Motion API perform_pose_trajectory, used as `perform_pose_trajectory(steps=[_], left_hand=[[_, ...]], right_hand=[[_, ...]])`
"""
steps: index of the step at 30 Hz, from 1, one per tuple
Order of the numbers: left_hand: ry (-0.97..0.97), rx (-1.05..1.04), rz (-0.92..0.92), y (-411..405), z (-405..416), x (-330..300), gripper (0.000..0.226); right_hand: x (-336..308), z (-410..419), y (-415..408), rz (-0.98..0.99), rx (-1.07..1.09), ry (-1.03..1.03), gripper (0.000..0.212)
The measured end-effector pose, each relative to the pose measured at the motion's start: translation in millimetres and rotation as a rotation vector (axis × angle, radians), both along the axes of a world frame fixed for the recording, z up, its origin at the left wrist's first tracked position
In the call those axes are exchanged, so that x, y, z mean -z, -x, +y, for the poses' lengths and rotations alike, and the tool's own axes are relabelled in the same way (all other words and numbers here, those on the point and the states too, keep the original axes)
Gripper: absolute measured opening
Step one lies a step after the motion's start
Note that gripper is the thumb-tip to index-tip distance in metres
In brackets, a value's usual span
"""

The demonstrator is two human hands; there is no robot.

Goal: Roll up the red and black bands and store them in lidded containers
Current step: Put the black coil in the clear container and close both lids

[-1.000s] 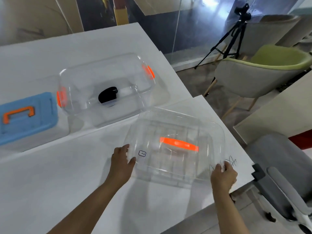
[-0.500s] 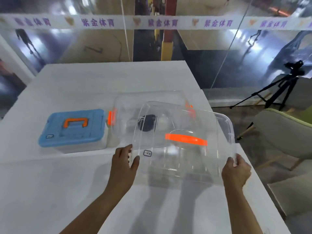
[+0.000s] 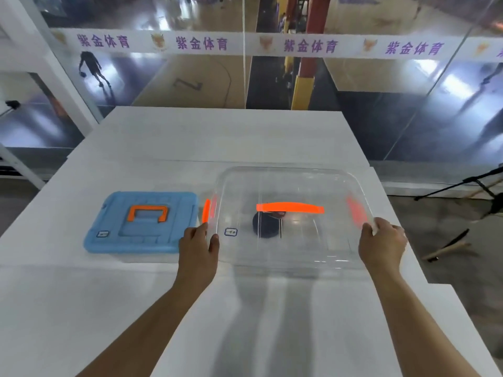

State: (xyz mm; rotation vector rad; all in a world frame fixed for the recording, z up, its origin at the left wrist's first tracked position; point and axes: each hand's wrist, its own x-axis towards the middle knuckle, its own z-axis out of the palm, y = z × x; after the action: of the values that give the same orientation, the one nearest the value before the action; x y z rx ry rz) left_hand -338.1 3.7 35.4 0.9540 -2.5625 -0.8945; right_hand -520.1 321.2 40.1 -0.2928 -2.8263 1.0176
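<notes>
A clear lid (image 3: 304,240) with an orange handle (image 3: 290,207) lies level over the clear container (image 3: 215,202), which has orange side latches. My left hand (image 3: 200,246) grips the lid's near left edge. My right hand (image 3: 381,244) grips its near right corner. Through the lid I see a rolled black band (image 3: 266,225) on the container's floor. A trace of red shows just under the handle. To the left stands a box with a shut blue lid (image 3: 141,221) and an orange handle.
Everything stands on white tables (image 3: 231,140) pushed together, with seams between them. A glass wall runs behind the far edge. A black tripod (image 3: 484,186) and wooden chair legs stand on the floor at the right.
Both hands have carried the clear lid from the near table forward and onto the clear container. My view has swung left and up toward the glass wall.
</notes>
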Motion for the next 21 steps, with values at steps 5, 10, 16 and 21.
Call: perform_pose_trajectory(steps=[5, 10, 16, 21], left_hand=[[0.038, -0.027, -0.04, 13, -11, 10, 0.041], [0.056, -0.024, -0.037, 14, -16, 14, 0.043], [-0.057, -0.098, -0.025, 29, -23, 4, 0.038], [-0.455, -0.204, 0.003, 51, -29, 2, 0.07]], right_hand=[[4, -18, 16, -0.014, -0.019, -0.087, 0.032], [10, -16, 22, -0.028, -0.03, -0.105, 0.038], [9, -10, 24, -0.13, 0.012, 0.052, 0.038], [13, -12, 32, -0.363, 0.15, 0.496, 0.074]])
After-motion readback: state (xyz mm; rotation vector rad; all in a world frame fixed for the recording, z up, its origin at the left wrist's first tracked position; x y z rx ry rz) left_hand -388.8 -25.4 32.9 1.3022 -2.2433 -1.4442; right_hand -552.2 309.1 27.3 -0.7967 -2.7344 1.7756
